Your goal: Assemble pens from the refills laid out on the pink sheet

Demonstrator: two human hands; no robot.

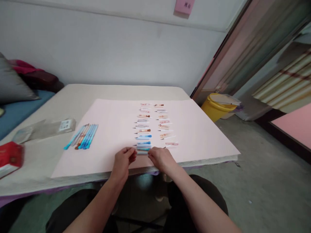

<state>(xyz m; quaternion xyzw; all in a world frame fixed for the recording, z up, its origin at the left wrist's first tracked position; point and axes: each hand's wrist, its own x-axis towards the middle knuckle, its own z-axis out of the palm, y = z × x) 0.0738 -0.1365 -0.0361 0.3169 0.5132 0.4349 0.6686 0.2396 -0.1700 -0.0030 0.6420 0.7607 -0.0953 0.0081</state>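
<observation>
Both hands pinching 1 small pen part between them

The left hand and right hand are gripping opposite ends of the pale blue tube on the pink sheet; it is looking light, stiff, slippery.

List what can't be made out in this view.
- Head view: the piece between the left hand and right hand is blurred, its ends hidden by fingertips.
- Prints on the small pieces in two rows: too small.
- Pink tag on the wall: cut by the top edge, writing unreadable.
- Red box: cut by the left edge.
- Pens: markings too small.
</observation>
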